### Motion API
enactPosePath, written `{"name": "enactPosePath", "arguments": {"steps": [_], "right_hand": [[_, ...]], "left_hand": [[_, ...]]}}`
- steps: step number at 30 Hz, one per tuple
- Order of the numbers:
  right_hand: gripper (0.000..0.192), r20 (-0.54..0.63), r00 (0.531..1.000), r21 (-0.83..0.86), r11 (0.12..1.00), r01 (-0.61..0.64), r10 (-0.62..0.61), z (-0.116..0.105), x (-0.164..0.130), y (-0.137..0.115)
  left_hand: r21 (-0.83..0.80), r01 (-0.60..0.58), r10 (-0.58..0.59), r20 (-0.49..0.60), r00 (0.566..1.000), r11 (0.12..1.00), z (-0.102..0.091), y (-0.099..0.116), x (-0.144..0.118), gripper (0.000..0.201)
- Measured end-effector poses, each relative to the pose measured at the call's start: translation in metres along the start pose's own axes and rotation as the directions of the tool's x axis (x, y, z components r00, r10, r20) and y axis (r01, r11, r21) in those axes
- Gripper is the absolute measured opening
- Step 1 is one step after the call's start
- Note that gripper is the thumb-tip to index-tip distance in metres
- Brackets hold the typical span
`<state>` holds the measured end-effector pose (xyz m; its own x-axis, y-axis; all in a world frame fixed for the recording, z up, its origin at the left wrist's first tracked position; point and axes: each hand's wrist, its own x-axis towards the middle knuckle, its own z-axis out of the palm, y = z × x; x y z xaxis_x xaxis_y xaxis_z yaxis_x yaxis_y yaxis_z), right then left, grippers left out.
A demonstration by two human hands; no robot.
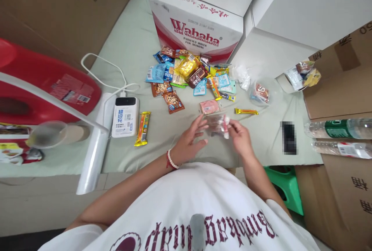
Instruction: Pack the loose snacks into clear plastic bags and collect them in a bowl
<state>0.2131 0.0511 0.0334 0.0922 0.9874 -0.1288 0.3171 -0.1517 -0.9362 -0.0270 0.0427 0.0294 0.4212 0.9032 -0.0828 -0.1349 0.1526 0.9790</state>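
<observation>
A small clear plastic packet [216, 124] with reddish-brown marks is at the front middle of the table. My right hand [240, 139] pinches its right end between thumb and fingers. At the packet's left side, my left hand [189, 141] has its fingers spread and thumb apart; whether the fingertips touch the plastic I cannot tell. Just beyond lies a pink wrapped snack [209, 106]. A thin yellow snack bar [246, 111] rests to its right. Farther back, a heap of wrapped snacks [186, 72] in several colours lies against a white and red carton [197, 30].
On the left are a white power bank [125, 117] with a cable, a yellow snack bar [142, 128], a plastic roll [94, 150] and a red jug [49, 84]. To the right are a round clear tub [273, 90], a blurred dark object [289, 138] and plastic bottles [338, 128].
</observation>
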Motion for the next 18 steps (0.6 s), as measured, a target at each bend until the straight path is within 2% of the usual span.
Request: {"name": "enactPosePath", "arguments": {"steps": [2, 3, 4, 6, 8, 9, 10, 12, 13, 15, 18], "right_hand": [[0.024, -0.184, 0.983, 0.049, 0.999, 0.018, -0.008, -0.037, 0.025, 0.000], [0.023, -0.299, 0.954, 0.066, 0.996, 0.056, -0.033, -0.059, 0.041, -0.002], [0.021, -0.403, 0.913, 0.065, 0.993, 0.097, -0.062, -0.083, 0.060, -0.005], [0.014, -0.618, 0.779, 0.036, 0.985, 0.168, -0.110, -0.129, 0.102, -0.012], [0.022, -0.700, 0.703, -0.074, 0.992, 0.103, -0.125, -0.167, 0.142, -0.019], [0.025, -0.667, 0.733, -0.230, 0.973, -0.028, -0.136, -0.180, 0.160, -0.021], [0.029, -0.616, 0.778, -0.375, 0.915, -0.149, -0.126, -0.187, 0.174, -0.022], [0.034, -0.489, 0.871, -0.621, 0.722, -0.304, -0.054, -0.189, 0.195, -0.021], [0.036, -0.438, 0.899, -0.698, 0.635, -0.332, -0.012, -0.185, 0.201, -0.020], [0.038, -0.377, 0.925, -0.786, 0.518, -0.339, 0.033, -0.170, 0.207, -0.017], [0.026, -0.300, 0.950, -0.898, 0.309, -0.313, 0.090, -0.154, 0.210, -0.020]], "left_hand": [[0.022, 0.046, -0.044, -0.078, 0.996, 0.999, -0.011, -0.002, -0.006, 0.076], [0.027, 0.072, -0.068, -0.108, 0.992, 0.997, -0.018, -0.004, -0.011, 0.073], [0.031, 0.099, -0.093, -0.138, 0.986, 0.995, -0.025, -0.008, -0.017, 0.071], [0.044, 0.156, -0.143, -0.207, 0.968, 0.987, -0.040, -0.016, -0.032, 0.066], [0.062, 0.200, -0.175, -0.278, 0.944, 0.978, -0.050, -0.026, -0.048, 0.060], [0.077, 0.213, -0.180, -0.311, 0.933, 0.974, -0.053, -0.031, -0.055, 0.056], [0.095, 0.220, -0.176, -0.340, 0.924, 0.971, -0.055, -0.035, -0.061, 0.053], [0.146, 0.223, -0.151, -0.394, 0.907, 0.964, -0.056, -0.042, -0.071, 0.049], [0.181, 0.224, -0.132, -0.416, 0.900, 0.958, -0.055, -0.044, -0.074, 0.047], [0.276, 0.215, -0.076, -0.439, 0.895, 0.937, -0.050, -0.047, -0.078, 0.043], [0.450, 0.170, 0.040, -0.421, 0.906, 0.877, -0.044, -0.048, -0.080, 0.035]]}}
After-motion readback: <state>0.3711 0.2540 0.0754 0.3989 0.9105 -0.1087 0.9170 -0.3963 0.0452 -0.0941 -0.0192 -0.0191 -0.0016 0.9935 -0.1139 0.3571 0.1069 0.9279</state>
